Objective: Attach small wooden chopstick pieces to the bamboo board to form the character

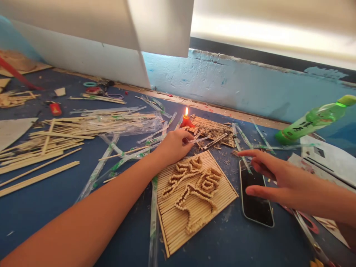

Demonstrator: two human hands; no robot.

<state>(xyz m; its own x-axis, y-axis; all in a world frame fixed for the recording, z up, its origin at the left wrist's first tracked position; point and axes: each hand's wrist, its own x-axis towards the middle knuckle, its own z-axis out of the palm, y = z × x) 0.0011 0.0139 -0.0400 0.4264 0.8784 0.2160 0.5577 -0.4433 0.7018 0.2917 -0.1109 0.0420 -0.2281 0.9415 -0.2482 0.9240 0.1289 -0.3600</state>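
My left hand (178, 146) is closed just in front of a lit red candle (187, 120). Its fingertips meet near some clear wrapper strips, and whatever they pinch is too small or hidden to make out. Below that hand lies a panel of wooden sticks (167, 222), set at an angle, with raised outlines of short stick pieces on it. Over a dark-screened phone (257, 200) my right hand (269, 174) hovers with thumb and forefinger spread. Its forefinger reaches toward small wood debris beside the phone, and nothing shows in its grasp.
Loose wooden sticks (50, 137) and plastic wrappers (122, 159) cover the left side. Behind the candle is a scorched stick mat (214, 129). A green bottle (311, 122), papers (328, 152) and scissors (310, 235) lie or stand at right. A blue wall (236, 81) bounds the back.
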